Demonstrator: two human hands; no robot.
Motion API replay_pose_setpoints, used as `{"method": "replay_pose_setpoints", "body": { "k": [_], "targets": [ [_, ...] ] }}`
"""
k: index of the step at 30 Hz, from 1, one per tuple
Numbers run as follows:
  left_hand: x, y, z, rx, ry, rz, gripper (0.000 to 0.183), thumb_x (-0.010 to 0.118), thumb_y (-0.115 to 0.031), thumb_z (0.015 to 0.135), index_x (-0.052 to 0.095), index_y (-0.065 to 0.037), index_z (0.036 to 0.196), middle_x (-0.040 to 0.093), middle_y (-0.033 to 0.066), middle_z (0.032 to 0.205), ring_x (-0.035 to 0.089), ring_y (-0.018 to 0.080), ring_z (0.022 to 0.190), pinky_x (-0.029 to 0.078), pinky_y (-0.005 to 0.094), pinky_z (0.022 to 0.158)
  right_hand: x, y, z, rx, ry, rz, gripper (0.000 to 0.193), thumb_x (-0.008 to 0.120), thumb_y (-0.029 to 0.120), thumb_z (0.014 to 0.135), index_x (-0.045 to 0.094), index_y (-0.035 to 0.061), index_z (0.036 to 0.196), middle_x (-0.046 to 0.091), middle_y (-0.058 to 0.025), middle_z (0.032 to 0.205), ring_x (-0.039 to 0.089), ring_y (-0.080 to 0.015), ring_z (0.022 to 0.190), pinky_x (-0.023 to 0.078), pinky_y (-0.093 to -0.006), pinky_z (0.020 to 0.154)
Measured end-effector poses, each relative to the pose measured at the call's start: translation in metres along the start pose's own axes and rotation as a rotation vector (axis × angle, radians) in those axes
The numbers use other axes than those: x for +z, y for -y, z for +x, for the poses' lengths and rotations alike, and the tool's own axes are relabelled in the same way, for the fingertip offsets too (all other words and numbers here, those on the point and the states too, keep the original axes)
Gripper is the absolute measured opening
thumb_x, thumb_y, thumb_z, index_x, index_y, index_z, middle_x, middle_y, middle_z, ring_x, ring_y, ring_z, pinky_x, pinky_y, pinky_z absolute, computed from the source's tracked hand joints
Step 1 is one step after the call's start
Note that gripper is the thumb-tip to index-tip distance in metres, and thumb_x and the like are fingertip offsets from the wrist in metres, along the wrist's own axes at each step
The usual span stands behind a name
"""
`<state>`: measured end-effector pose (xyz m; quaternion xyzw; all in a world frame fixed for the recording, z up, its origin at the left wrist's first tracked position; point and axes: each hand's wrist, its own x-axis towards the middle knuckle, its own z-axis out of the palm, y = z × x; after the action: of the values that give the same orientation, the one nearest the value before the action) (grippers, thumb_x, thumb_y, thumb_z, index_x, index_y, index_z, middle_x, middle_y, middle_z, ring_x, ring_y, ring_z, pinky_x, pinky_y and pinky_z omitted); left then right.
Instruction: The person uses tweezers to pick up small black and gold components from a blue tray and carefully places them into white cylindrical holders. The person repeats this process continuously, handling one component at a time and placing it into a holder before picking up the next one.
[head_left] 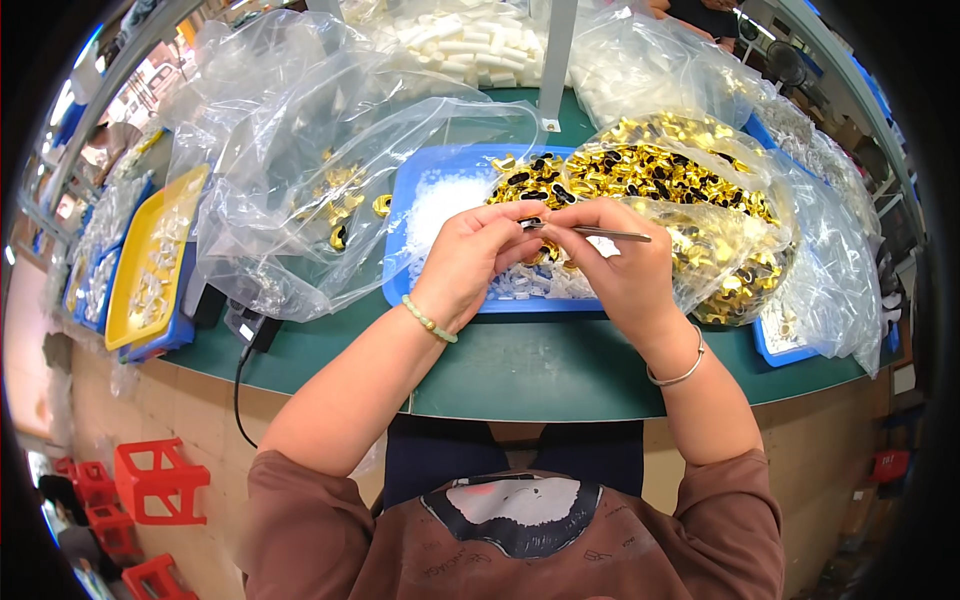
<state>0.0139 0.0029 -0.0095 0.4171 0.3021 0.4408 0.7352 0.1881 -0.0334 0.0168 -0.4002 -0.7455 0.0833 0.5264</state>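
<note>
Both hands meet over a blue tray (400, 262). My right hand (632, 272) grips a thin dark metal tool, perhaps tweezers (622, 235), its narrow end pointing at my left fingertips. My left hand (462, 258) pinches something small and dark at that end; the fingers cover most of it. Under and around the hands, the tray holds small white plastic pieces (440, 205) and shiny gold pieces with black insides (528, 180). A plastic bag heaped with the same gold pieces (670, 175) lies against the tray's right side.
A clear bag (290, 210) with a few gold pieces lies left of the tray. Further left stands a yellow tray (150, 270) of small parts. White cylinders (470, 45) pile at the back by a metal post (557, 60). Red stools (165, 480) stand on the floor.
</note>
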Motion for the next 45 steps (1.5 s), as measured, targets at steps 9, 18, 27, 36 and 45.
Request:
{"method": "replay_pose_setpoints", "body": {
  "k": [9,18,27,36,45],
  "targets": [
    [-0.0044,0.0014,0.0015,-0.003,0.013,-0.031,0.031,0.05,-0.001,0.091,0.062,0.005,0.119,0.067,0.0105,0.104,0.064,0.0126,0.093,0.052,0.0257,0.092,-0.0004,0.0,0.0012,-0.039,0.01,-0.012,0.014,0.075,0.002,0.077,0.066,0.0038,0.088,0.069,-0.009,0.081,0.066,-0.0246,0.071,0.051,-0.0312,0.061],
    [0.0,0.003,0.0015,0.004,-0.01,0.042,0.03,0.051,-0.002,0.092,0.062,0.005,0.119,0.067,0.0107,0.107,0.064,0.0133,0.095,0.052,0.0252,0.089,-0.0009,-0.0015,0.0006,-0.026,0.04,-0.004,0.015,0.074,0.001,0.077,0.066,0.0036,0.089,0.069,-0.009,0.083,0.067,-0.024,0.071,0.053,-0.0308,0.062],
    [0.0016,0.0015,0.0002,-0.008,-0.001,0.056,0.032,0.047,-0.001,0.092,0.062,0.004,0.12,0.066,0.0105,0.111,0.063,0.0125,0.097,0.052,0.0253,0.089,-0.0031,0.0021,0.0012,-0.025,0.065,0.003,0.015,0.074,0.001,0.078,0.066,0.0035,0.091,0.068,-0.0088,0.083,0.066,-0.025,0.073,0.052,-0.0312,0.063],
    [0.0,0.0006,0.0007,-0.018,0.005,0.019,0.032,0.048,0.0,0.092,0.062,0.005,0.12,0.066,0.01,0.111,0.063,0.0125,0.098,0.052,0.0251,0.089,-0.0013,0.0028,0.0,0.017,0.05,0.036,0.015,0.074,0.001,0.077,0.066,0.0033,0.09,0.067,-0.0095,0.083,0.066,-0.0257,0.073,0.052,-0.0317,0.063],
    [0.0005,0.0056,0.0019,0.053,-0.004,0.112,0.029,0.053,-0.006,0.094,0.062,0.005,0.12,0.067,0.0104,0.108,0.065,0.0141,0.094,0.052,0.0277,0.089,-0.0021,0.0019,0.0006,-0.135,0.091,-0.055,0.016,0.075,0.003,0.076,0.066,0.004,0.089,0.066,-0.0095,0.083,0.064,-0.0252,0.073,0.051,-0.0315,0.063]
  ]
}}
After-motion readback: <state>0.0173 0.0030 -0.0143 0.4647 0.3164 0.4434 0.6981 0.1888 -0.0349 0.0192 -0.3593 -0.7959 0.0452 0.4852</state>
